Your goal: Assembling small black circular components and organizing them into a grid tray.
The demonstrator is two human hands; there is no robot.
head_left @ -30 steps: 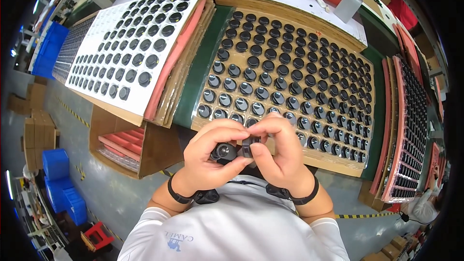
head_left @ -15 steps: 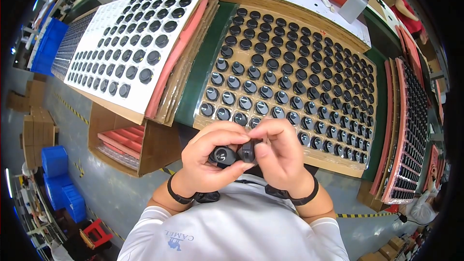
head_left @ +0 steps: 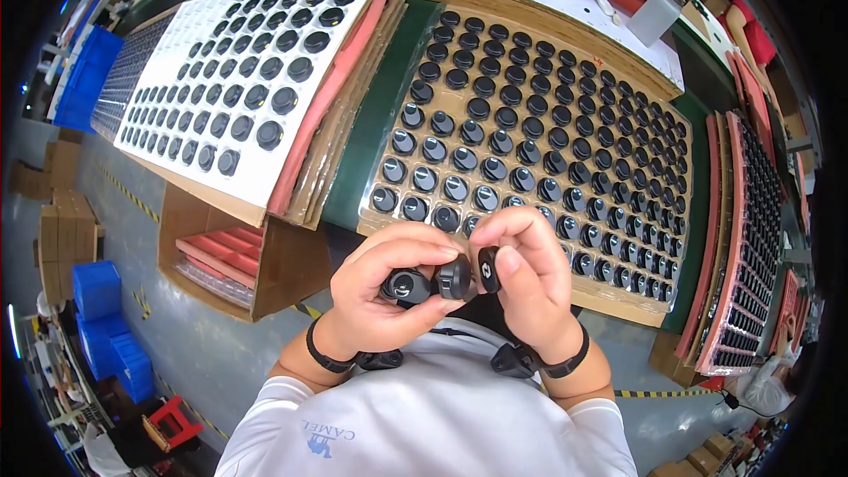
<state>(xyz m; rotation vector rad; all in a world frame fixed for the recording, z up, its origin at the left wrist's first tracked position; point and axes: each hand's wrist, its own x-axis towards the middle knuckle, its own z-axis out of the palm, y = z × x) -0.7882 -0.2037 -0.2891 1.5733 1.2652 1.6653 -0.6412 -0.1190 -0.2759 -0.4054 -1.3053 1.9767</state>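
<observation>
My left hand is curled around two black, rounded plastic parts. One dark part with a glossy round face rests against the palm. The other, a short black cylinder, is pinched between thumb and fingertips. Just to its right, my right hand grips a small black oval cap with a pale mark between thumb and forefinger. A narrow gap separates this cap from the cylinder. Beyond both hands lies a clear tray on cardboard, filled with rows of similar black parts; those in the nearer rows have shiny slanted tops.
To the left, a white tray with black round parts tops a stack of red trays and cardboard. Another loaded tray stands at the right. Under the left stack is an open cardboard box. A white bottle stands at the back.
My right hand has drawn a little to the right, away from the cylinder, with the cap in its fingers. The cap's marked face now shows. My left hand keeps nearly the same place.
</observation>
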